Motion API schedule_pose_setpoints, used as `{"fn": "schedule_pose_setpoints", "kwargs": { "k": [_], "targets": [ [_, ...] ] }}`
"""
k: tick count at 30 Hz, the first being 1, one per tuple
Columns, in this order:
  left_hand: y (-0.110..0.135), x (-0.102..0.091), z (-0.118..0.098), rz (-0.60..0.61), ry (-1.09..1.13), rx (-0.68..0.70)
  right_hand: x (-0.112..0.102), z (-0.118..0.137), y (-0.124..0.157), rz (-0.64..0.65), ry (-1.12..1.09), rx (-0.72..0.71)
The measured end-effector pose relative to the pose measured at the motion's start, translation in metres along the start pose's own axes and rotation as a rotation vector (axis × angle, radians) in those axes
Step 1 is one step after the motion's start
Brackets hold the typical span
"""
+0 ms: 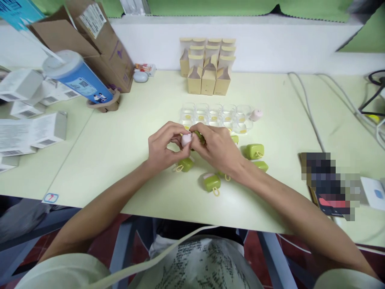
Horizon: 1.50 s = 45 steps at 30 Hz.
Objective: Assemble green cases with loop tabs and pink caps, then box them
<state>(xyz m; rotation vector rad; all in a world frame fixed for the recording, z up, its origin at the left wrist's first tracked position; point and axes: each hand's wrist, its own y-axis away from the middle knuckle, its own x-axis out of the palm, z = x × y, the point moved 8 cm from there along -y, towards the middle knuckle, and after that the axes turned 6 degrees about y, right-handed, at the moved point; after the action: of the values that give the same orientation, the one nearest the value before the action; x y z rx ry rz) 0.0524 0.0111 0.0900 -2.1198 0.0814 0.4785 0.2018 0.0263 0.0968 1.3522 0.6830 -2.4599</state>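
Note:
Thumb and fingers of my left hand (162, 146) pinch a small, rounded, pale pink piece (186, 139). Pressed up close to it, my right hand (224, 148) grips a small green case (199, 137), mostly covered by the fingers. Whether the two pieces are joined cannot be seen. Around the hands lie several like green cases with pale yellow loops, one near the front (212, 183) and another to the right (255, 151). Beyond the hands stand rows of clear plastic cups (215, 113) with yellow marks. Another pink piece (256, 115) sits at their right end.
Open kraft boxes (209, 80) stand by the wall. At left are a blue cup (86, 80) in a holder, a cardboard carton (111, 56) and stacked white boxes (49, 130). A phone (327, 184), partly blurred out, and grey cables (306, 104) lie at right.

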Motion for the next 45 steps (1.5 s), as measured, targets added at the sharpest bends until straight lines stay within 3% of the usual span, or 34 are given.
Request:
{"fn": "schedule_pose_setpoints", "kwargs": {
  "k": [4,7,11,14,18,21,30,38,40,45],
  "targets": [
    [0.003,-0.003,0.020,-0.009,0.184,-0.207,-0.011,0.001,-0.004,0.005,-0.210,-0.071],
    [0.008,-0.007,0.041,-0.099,0.318,-0.390,-0.021,-0.008,-0.006,-0.005,-0.219,-0.014],
    [0.011,-0.023,0.064,-0.296,0.305,-0.483,-0.028,-0.019,-0.003,-0.044,-0.044,0.063],
    [0.016,-0.029,0.080,-0.405,0.322,-0.568,-0.017,-0.015,0.001,0.065,0.049,0.016],
    [0.028,-0.023,0.095,-0.393,0.326,-0.705,0.005,-0.007,0.005,0.267,0.377,-0.063],
    [0.036,-0.014,0.099,-0.321,0.275,-0.750,0.016,-0.005,0.003,0.325,0.573,-0.073],
    [0.037,-0.006,0.090,-0.240,0.166,-0.620,0.030,-0.007,-0.002,0.317,0.664,-0.126],
    [0.033,-0.010,0.084,-0.234,0.127,-0.604,0.016,-0.006,-0.001,0.275,0.641,-0.081],
    [0.027,-0.015,0.072,-0.241,0.019,-0.488,0.004,-0.005,-0.002,0.200,0.506,-0.047],
    [0.014,-0.008,0.024,-0.185,-0.104,-0.033,-0.010,0.004,-0.001,0.004,-0.278,-0.051]
  ]
}}
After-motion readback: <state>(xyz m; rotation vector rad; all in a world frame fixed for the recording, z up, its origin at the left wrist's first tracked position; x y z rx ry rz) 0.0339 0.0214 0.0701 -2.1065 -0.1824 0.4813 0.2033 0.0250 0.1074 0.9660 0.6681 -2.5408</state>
